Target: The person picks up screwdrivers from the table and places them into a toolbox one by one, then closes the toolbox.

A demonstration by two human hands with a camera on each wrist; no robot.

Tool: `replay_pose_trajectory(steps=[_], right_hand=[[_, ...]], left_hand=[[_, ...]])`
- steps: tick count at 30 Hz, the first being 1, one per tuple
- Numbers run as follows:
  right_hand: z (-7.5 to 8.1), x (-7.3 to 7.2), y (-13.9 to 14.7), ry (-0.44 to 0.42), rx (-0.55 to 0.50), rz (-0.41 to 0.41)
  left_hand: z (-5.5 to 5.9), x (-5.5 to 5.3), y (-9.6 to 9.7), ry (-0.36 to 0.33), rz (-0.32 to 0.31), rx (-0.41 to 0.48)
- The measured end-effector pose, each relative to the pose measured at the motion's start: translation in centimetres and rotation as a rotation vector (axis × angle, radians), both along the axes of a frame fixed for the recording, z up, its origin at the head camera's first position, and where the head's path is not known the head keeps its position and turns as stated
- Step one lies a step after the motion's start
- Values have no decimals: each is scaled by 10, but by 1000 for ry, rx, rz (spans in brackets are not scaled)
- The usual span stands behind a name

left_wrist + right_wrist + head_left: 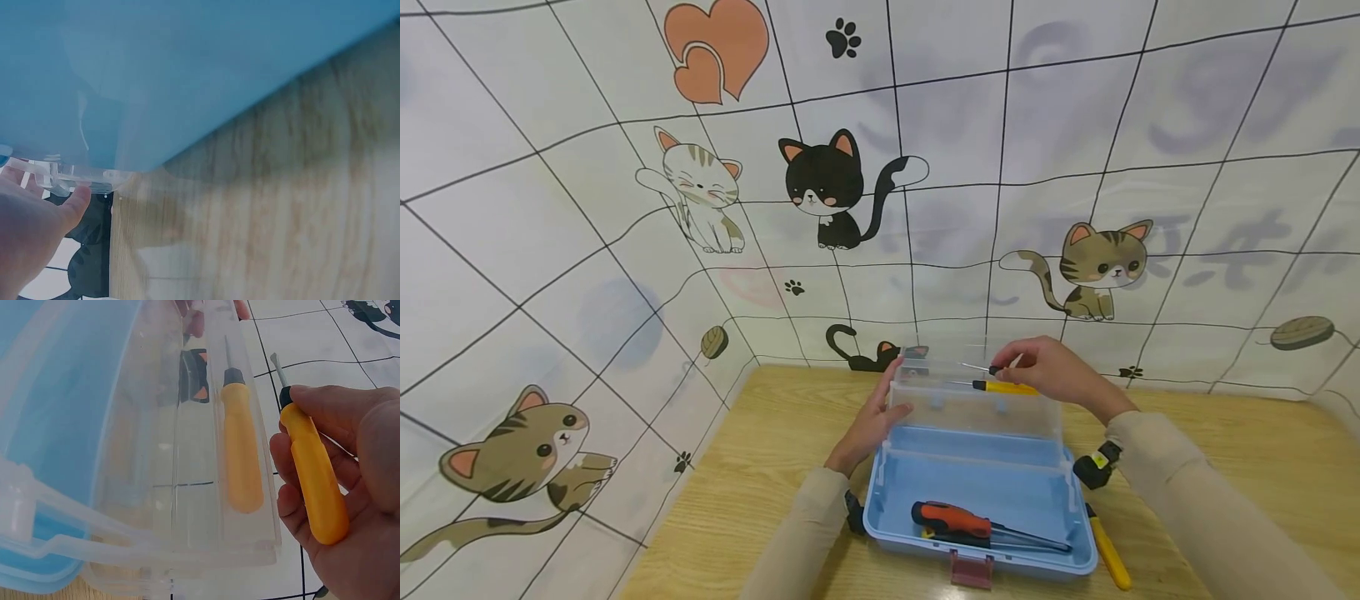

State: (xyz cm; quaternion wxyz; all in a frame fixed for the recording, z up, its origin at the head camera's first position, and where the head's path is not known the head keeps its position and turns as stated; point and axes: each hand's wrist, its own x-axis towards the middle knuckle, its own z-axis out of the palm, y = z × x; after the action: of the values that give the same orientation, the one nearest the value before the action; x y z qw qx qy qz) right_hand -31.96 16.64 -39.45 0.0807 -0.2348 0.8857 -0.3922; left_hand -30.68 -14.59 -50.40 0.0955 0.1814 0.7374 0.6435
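Observation:
My right hand (pixel 1048 371) pinches a yellow-handled screwdriver (pixel 315 472) near its black collar, its flat metal tip pointing away from the palm. Just below it, a second yellow screwdriver (pixel 1003 387) lies in the clear plastic lid (pixel 973 412), seen through the plastic in the right wrist view. The lid stands raised behind the light blue toolbox (pixel 917 475). At the lid's left edge my left hand (pixel 874 425) grips it, thumb on the near side. Inside the box lie a red-and-black screwdriver (pixel 955 518) and another dark-handled tool partly hidden under it.
Another yellow-handled tool (pixel 1108 550) lies on the wooden table (pixel 760 475), against the box's right side. A pink latch (pixel 972 571) hangs from the box's front. Behind the table rises a wall covering (pixel 955 217) printed with cats and grid lines.

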Motion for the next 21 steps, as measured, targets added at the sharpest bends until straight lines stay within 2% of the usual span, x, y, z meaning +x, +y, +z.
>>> replay_pose_trajectory(steps=[6,11,21], right_hand=[[-1,0,-4,14,22,-16],[-3,0,-7,21,33,-21],[-9,-1,-10,93,42,-22]], left_hand=[[2,1,0,-17,-3,-2],[2,1,1,-14,-17,32],[0,2,0,1,-26,40]])
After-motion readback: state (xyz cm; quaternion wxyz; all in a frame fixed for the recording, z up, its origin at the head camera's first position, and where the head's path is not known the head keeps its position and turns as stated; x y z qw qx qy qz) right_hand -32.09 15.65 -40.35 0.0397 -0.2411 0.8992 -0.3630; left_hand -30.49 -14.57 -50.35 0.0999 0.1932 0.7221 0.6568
